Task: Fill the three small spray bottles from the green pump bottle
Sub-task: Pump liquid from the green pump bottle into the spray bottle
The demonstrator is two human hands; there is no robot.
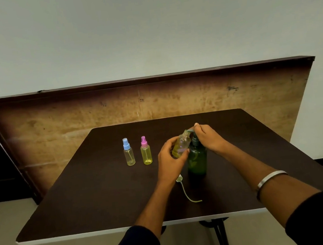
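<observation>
From my head view, the blue-capped bottle (128, 152) and pink-capped bottle (145, 151) stand capped on the table (84, 193) with yellowish liquid inside, so I judge this third one the last to fill. My left hand (169, 158) grips the open spray bottle (181, 146), tilted under the spout, its loose sprayer cap (180, 179) lying just below. My right hand (207, 137) curls over the green pump bottle (197, 161), pressing its head.
</observation>
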